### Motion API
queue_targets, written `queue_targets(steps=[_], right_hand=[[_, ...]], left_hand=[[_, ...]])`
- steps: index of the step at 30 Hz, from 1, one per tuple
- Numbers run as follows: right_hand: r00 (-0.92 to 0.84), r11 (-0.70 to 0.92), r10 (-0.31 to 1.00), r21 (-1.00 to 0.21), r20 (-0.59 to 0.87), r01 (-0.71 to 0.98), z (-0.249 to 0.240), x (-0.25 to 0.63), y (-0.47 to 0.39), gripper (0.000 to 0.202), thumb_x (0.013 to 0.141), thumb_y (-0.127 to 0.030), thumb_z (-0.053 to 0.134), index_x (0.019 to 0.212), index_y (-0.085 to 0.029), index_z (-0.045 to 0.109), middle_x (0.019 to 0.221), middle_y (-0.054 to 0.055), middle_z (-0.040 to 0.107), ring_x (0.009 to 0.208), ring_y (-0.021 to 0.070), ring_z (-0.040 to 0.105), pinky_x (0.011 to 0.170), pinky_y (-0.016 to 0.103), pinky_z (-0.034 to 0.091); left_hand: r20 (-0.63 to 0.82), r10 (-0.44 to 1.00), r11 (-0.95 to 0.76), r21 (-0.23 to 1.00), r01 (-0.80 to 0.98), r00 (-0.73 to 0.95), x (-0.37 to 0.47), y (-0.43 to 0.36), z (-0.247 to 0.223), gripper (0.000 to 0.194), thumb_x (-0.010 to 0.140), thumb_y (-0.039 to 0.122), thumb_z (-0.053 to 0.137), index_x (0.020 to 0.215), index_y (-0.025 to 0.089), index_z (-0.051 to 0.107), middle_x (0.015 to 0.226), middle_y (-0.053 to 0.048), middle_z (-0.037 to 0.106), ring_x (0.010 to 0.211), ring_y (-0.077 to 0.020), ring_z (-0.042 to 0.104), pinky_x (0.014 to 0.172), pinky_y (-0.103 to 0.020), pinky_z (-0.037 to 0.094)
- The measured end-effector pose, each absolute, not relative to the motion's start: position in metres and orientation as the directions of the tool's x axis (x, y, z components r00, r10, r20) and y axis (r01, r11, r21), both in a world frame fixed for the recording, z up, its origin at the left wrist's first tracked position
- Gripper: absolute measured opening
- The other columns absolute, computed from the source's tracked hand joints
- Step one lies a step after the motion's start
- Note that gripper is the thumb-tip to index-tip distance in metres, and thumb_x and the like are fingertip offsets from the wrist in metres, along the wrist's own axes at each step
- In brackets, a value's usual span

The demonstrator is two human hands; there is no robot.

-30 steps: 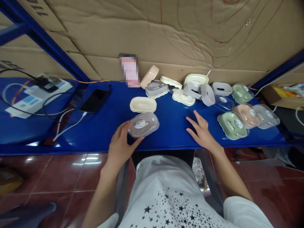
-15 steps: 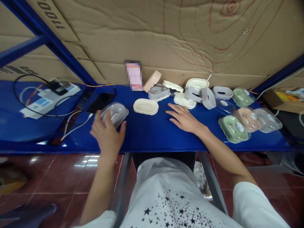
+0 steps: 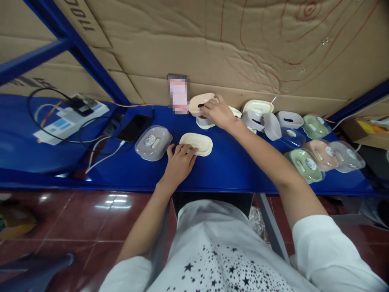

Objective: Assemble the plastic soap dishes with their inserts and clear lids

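My right hand grips the right side of a pink oval soap dish piece with a dark slot, near the back of the table. Part of that piece is behind the fingers. My left hand lies at the near left edge of a cream oval tray, fingers apart and fingertips touching it. Left of that hand sits a grey soap dish with a clear lid and a round sticker. Under the pink piece, a grey and cream piece is partly hidden.
Several grey slotted pieces and a cream tray lie at the back right. Lidded green and pink dishes stand further right. A pixelated phone leans on cardboard. A black phone and a power strip are left.
My left hand has left the grey lidded dish and moved right to the cream tray. My right hand has reached back and taken hold of the pink piece, which has turned. The view has shifted slightly.
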State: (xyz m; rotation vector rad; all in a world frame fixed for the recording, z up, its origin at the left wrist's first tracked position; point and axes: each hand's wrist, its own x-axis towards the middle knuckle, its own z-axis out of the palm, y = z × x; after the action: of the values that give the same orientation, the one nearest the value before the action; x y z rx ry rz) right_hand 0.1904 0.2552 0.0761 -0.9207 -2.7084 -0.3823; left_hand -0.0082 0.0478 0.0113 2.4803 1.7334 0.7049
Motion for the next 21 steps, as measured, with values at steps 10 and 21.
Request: queue_targets(steps=[10, 21], right_hand=[[-0.655, 0.743, 0.608, -0.031, 0.448, 0.668, 0.068, 0.260, 0.130, 0.038, 0.114, -0.028, 0.039, 0.135, -0.026, 0.071, 0.129, 0.009, 0.076, 0.124, 0.0283, 0.065, 0.120, 0.053, 0.035], [-0.418, 0.613, 0.752, -0.308, 0.510, 0.727, 0.015, 0.325, 0.016, 0.024, 0.109, -0.030, 0.056, 0.125, -0.030, 0.074, 0.116, 0.006, 0.081, 0.111, 0.0271, 0.074, 0.106, 0.052, 0.047]], left_hand=[[0.374, 0.870, -0.454, 0.357, 0.816, 0.321, -0.024, 0.001, 0.010, 0.021, 0.107, 0.029, 0.059, 0.117, 0.029, 0.078, 0.120, -0.007, 0.077, 0.116, -0.0295, 0.069, 0.107, -0.051, 0.046], [0.445, 0.857, -0.412, 0.286, 0.865, 0.261, -0.028, -0.010, 0.005, 0.018, 0.107, 0.027, 0.060, 0.116, 0.027, 0.076, 0.117, -0.007, 0.078, 0.109, -0.0300, 0.073, 0.102, -0.054, 0.049]])
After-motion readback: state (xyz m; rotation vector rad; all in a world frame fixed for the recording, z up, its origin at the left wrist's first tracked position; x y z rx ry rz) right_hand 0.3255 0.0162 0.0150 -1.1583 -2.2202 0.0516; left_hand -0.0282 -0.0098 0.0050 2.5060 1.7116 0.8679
